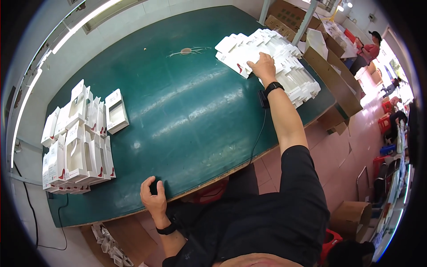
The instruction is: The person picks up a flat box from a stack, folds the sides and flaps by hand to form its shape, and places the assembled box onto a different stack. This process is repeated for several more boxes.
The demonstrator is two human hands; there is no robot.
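At the far right of the table, my right hand (264,68) reaches onto a spread pile of flat white cartons (291,71). Its fingertips rest on the top carton (238,60), which has a red shoe print, and the thumb is apart from the fingers. My left hand (154,196) is raised by the front edge, thumb and fingers apart, with nothing in it. To its left stand stacked white window boxes (80,147), formed into shape with red shoe prints. One single white box (116,113) stands beside that stack.
The green table (187,115) has a worn patch (186,51) at the back. A small black device (263,99) with a cable sits near my right wrist. Brown cardboard boxes (331,80) border the right end. Another box with white pieces (109,244) lies below the front left. People are farther right.
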